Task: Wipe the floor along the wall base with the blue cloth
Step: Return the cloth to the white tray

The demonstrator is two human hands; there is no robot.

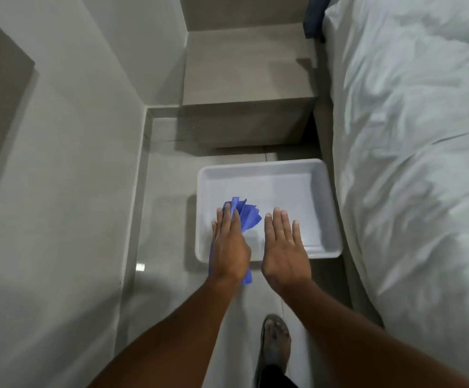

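The blue cloth (246,215) is bunched under my left hand (229,242), which holds it over the near left corner of a white plastic tray (331,208). Cloth sticks out past the fingertips and hangs below the wrist. My right hand (283,247) hovers flat beside it, fingers together and extended, holding nothing, over the tray's near edge. The glossy grey tiled floor (166,247) runs along the wall base (137,219) on the left, apart from both hands.
A wooden bedside cabinet (247,88) stands ahead in the corner. A bed with white bedding (412,163) lines the right side. The light wall (60,191) fills the left. My foot (275,343) stands on the narrow floor strip behind the tray.
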